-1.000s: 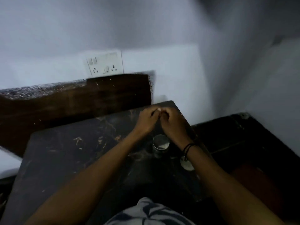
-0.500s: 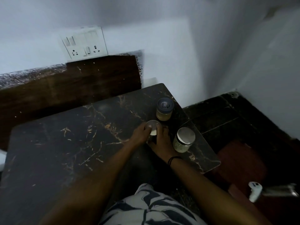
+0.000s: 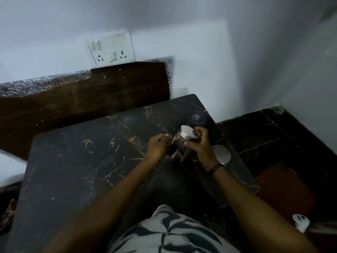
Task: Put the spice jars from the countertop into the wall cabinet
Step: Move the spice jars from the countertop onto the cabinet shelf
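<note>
A clear glass spice jar with a silver lid (image 3: 184,137) is tilted and lifted off the black marble countertop (image 3: 76,161). My right hand (image 3: 198,145) grips it at the lid and upper body. My left hand (image 3: 157,147) holds its lower end. Just beyond, a jar with a dark blue lid (image 3: 197,118) stands upright near the counter's far right corner. A second silver-lidded jar (image 3: 221,154) stands to the right of my right wrist, close to the counter's right edge. No wall cabinet is in view.
A white switch and socket plate (image 3: 111,48) sits on the wall above a dark wooden backsplash (image 3: 87,95). Dark floor tiles (image 3: 269,132) lie beyond the counter's right edge. A white device (image 3: 300,221) shows at the lower right.
Both hands closed around the middle silver-lidded jar and raised it off the counter, tipping it. The camera view shifted, so the other two jars now show beside the hands.
</note>
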A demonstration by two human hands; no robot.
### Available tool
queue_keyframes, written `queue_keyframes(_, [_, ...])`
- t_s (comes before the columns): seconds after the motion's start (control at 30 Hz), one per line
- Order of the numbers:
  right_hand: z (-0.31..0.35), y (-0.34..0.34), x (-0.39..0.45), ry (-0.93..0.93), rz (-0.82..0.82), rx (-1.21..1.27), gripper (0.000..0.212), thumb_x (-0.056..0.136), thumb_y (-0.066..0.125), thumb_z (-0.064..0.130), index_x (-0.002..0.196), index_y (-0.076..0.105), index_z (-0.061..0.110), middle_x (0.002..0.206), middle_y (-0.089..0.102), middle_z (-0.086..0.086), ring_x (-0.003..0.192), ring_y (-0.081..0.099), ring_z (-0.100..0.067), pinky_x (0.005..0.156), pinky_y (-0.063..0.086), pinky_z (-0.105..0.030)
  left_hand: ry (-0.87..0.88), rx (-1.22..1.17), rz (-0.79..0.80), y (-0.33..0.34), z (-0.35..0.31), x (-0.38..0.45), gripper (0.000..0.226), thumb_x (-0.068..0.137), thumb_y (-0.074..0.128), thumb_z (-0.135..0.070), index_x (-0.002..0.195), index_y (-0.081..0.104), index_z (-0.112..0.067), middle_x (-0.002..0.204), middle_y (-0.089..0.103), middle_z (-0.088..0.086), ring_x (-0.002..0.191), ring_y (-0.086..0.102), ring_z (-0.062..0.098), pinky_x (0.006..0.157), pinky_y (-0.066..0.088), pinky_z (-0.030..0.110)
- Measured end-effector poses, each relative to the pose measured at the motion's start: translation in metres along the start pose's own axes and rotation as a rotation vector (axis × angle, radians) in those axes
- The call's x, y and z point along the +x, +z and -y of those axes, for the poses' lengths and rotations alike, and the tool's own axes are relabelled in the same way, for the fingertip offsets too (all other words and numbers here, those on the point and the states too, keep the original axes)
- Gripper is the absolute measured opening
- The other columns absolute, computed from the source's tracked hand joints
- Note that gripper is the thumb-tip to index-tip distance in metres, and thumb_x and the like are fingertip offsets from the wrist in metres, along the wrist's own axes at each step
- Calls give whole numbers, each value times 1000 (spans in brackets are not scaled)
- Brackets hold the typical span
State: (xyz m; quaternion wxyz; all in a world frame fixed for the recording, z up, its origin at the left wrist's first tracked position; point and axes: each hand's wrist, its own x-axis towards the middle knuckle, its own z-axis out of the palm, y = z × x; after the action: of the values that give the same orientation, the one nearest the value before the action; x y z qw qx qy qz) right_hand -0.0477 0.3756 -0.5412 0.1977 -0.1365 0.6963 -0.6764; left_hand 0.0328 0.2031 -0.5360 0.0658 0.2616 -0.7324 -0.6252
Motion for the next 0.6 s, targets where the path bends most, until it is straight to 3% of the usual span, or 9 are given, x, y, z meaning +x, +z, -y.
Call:
queue_keyframes(0.1, [12, 3, 8, 62, 88, 208, 43, 87, 60, 1, 124, 46, 16, 132, 50, -21, 113, 58, -37, 95, 50, -50, -28, -51, 35, -5, -10, -5, 32, 100, 51, -34, 84, 74, -18, 77, 74, -4, 69, 69, 12, 58, 50, 17])
queue_keyframes(0.2, [20, 12, 12, 91, 160, 396, 42, 81, 55, 3, 123, 47, 8, 120, 55, -19, 100, 61, -30, 84, 51, -42, -115, -205, 71, -5, -16, -12, 35, 99, 50, -37, 99, 75, -12, 94, 78, 8, 83, 73, 21, 66, 56, 27])
queue_keyframes(0.27, [25, 16, 11, 87, 183, 464, 49, 77, 53, 9, 126, 47, 4, 115, 59, -15, 98, 61, -27, 83, 50, -40, -165, -328, 96, -4, -19, -18, 39, 99, 49, -36, 110, 72, -6, 103, 76, 16, 90, 72, 27, 74, 60, 37])
queue_keyframes(0.33, [27, 18, 9, 104, 177, 525, 53, 78, 49, 12, 131, 47, 3, 115, 60, -16, 98, 61, -28, 86, 49, -43, -210, -381, 131, -3, -18, -22, 41, 101, 46, -38, 116, 69, -8, 106, 76, 13, 93, 72, 25, 80, 60, 42])
queue_keyframes(0.43, [25, 22, 6, 159, 139, 584, 47, 85, 45, 14, 130, 49, 2, 115, 58, -19, 104, 56, -34, 93, 44, -48, -244, -437, 144, -1, -15, -29, 38, 101, 43, -42, 114, 70, -17, 97, 79, 1, 87, 74, 16, 73, 57, 33])
queue_keyframes(0.6, [13, 27, -3, 285, 67, 542, 48, 96, 37, 28, 129, 51, -3, 118, 61, -24, 109, 58, -39, 93, 46, -49, -247, -431, 87, 3, -11, -38, 39, 102, 44, -41, 116, 68, -14, 108, 76, 8, 98, 73, 22, 84, 56, 38])
